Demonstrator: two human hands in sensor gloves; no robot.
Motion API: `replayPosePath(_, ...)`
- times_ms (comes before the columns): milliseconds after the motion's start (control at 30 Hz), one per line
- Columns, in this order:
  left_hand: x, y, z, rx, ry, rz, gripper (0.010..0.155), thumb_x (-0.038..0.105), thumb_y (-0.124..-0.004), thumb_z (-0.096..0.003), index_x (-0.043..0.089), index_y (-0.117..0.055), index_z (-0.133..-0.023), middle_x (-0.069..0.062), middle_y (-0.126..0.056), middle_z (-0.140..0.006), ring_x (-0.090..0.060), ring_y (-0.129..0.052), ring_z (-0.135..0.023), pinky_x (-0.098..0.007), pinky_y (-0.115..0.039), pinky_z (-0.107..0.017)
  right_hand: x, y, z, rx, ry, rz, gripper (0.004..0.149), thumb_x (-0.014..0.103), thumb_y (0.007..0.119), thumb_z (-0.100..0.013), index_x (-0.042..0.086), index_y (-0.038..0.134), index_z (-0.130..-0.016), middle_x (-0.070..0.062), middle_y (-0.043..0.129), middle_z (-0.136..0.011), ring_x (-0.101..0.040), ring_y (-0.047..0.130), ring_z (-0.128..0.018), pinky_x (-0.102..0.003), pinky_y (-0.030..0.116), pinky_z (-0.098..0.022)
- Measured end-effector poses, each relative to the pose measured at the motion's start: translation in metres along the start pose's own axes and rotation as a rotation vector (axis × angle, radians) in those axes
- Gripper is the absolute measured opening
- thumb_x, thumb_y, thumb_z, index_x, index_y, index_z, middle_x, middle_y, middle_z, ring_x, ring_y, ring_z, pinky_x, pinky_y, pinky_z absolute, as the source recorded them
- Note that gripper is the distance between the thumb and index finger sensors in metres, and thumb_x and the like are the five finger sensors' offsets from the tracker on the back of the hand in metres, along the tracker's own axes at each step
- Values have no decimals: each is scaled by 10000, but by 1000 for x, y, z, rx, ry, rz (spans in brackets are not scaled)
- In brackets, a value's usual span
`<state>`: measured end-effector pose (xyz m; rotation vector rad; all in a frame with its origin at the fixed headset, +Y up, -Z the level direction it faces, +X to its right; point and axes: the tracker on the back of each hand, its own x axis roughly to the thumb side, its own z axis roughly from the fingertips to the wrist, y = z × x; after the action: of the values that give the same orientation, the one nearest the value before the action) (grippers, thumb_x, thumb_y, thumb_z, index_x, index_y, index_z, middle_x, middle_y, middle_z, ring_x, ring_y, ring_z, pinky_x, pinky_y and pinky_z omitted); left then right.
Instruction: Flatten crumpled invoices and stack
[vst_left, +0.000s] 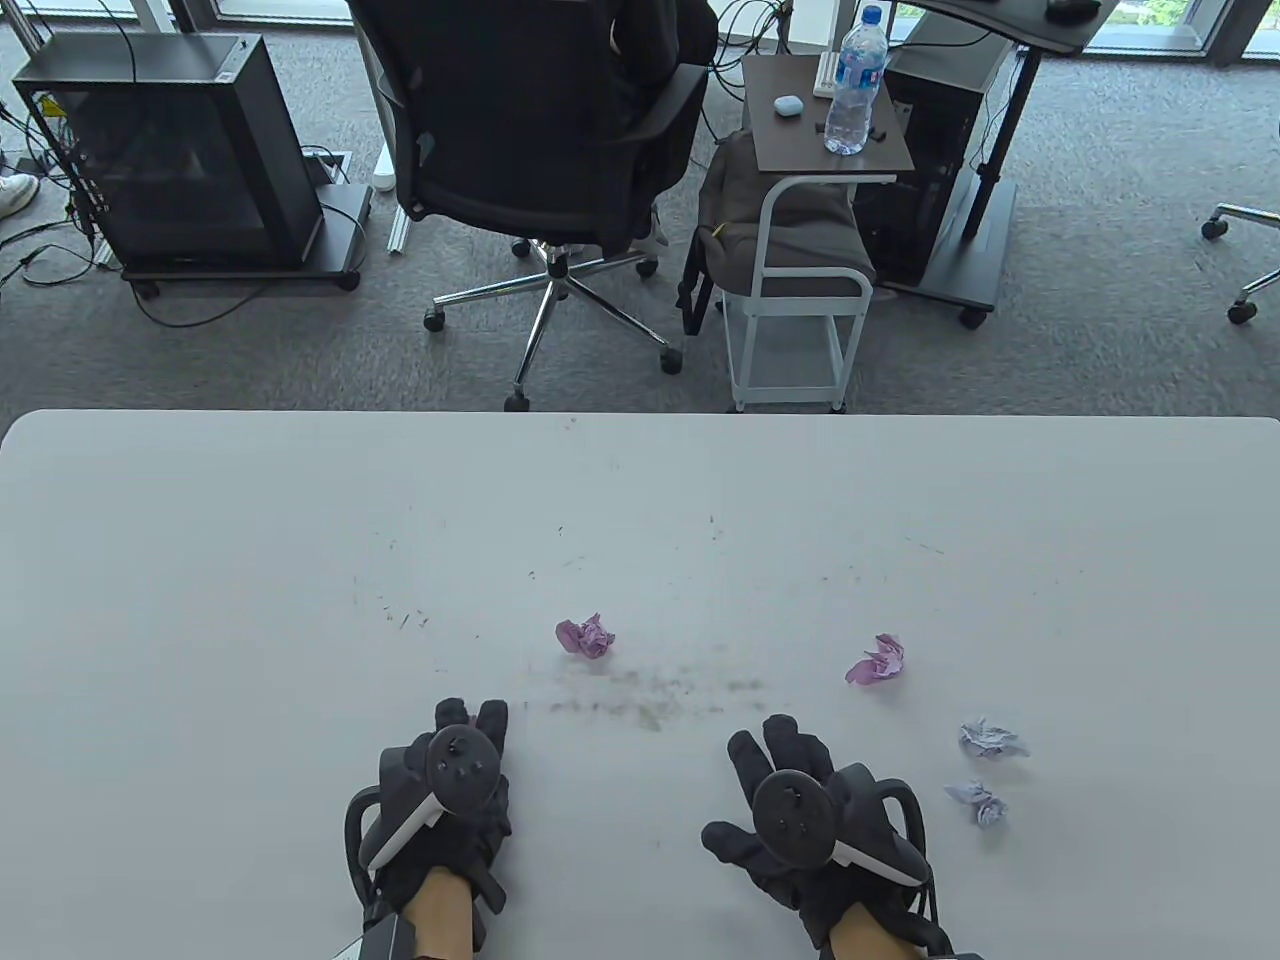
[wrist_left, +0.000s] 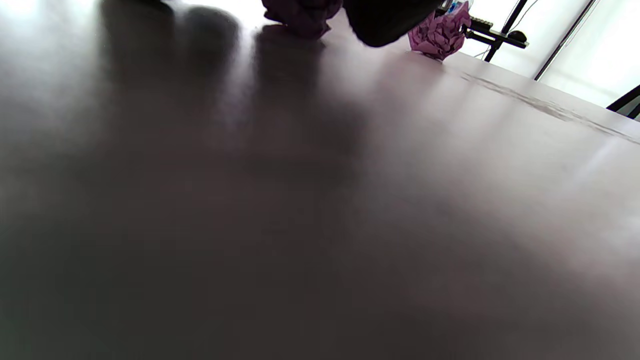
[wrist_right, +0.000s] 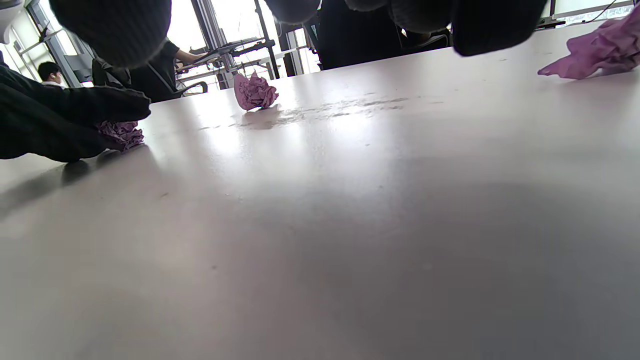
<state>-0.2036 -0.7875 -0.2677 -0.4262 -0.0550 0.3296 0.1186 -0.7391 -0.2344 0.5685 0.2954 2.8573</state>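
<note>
Table view: left hand (vst_left: 440, 800) lies palm-down near the table's (vst_left: 200, 600) near edge, fingers straight and close together; whether they cover anything can't be told from here. Right hand (vst_left: 800, 815) also palm-down, fingers spread, thumb out to the side, holding nothing. Pink ball A (vst_left: 586, 636) sits ahead of the left fingertips, slightly to their right, apart from them. Pink ball B (vst_left: 878, 660) is ahead and right of the right fingertips, apart. Two white balls, one (vst_left: 990, 740) level with the right fingers and just off to their right, the other (vst_left: 978, 802) nearer the wrist on the same side. Bare table runs far ahead of both sets of fingertips to the far edge, and wide to the left of the left hand; a smudged patch (vst_left: 650, 695) lies between the hands, ahead of them. Left wrist view: mostly blurred tabletop; dark fingertip (wrist_left: 385, 22) hangs at the top edge with a pink wad (wrist_left: 300, 15) right by it at the top edge, contact can't be confirmed; another pink ball (wrist_left: 440, 35) sits past the fingertip. Right wrist view: right fingertips (wrist_right: 115, 30) hover at the top edge, spread, clear of the surface; the left hand (wrist_right: 60, 125) shows at the frame's left with a crumpled pink piece (wrist_right: 121, 134) touching its fingers; ball A (wrist_right: 255, 91) beyond, ball B (wrist_right: 597, 52) at the right edge.
</note>
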Motion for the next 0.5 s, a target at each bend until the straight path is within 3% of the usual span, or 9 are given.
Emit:
replayPosePath(33, 2, -3, -1, -48, 6, 10, 604, 222, -634, -616, 197, -342, -1144, -170, -129, -1130, -536, -189, -1041, -693, -340, -673, 0, 1, 0, 7, -6, -10, 825, 642, 672, -526, 157, 313, -1089, -318, 235, -1113, -566, 443, -948, -662, 605, -611)
replayPosePath(100, 7, -2, -1, -31, 16, -43, 585, 198, -647, -610, 160, -401, -1140, -189, -190, -1129, -520, -221, -1036, -670, -376, -675, 1, 1, -1, 8, -6, -11, 827, 644, 671, -526, 154, 316, -1090, -319, 235, -1113, -568, 443, -947, -660, 605, -612)
replayPosePath(267, 23, 4, 2, 94, -12, -160, 487, 142, -718, -575, 68, -648, -1052, -240, -531, -1043, -522, -634, -861, -529, -690, -582, 0, 0, 0, 6, -11, -23, 824, 641, 672, -528, 152, 320, -1089, -319, 236, -1113, -567, 448, -946, -657, 608, -612)
replayPosePath(367, 33, 8, 7, 104, -76, -97, 467, 144, -713, -565, 57, -700, -1024, -302, -653, -960, -479, -830, -718, -502, -806, -476, 0, -4, 3, -11, -22, -50, 825, 642, 674, -527, 151, 321, -1089, -320, 237, -1113, -568, 450, -945, -656, 610, -611)
replayPosePath(500, 64, 23, 31, 129, -327, 153, 473, 161, -711, -567, 61, -695, -1029, -302, -704, -907, -321, -975, -567, -444, -883, -389, 3, -14, 10, -55, -54, -73, 828, 643, 673, -527, 150, 318, -1090, -321, 239, -1113, -569, 457, -944, -656, 618, -609)
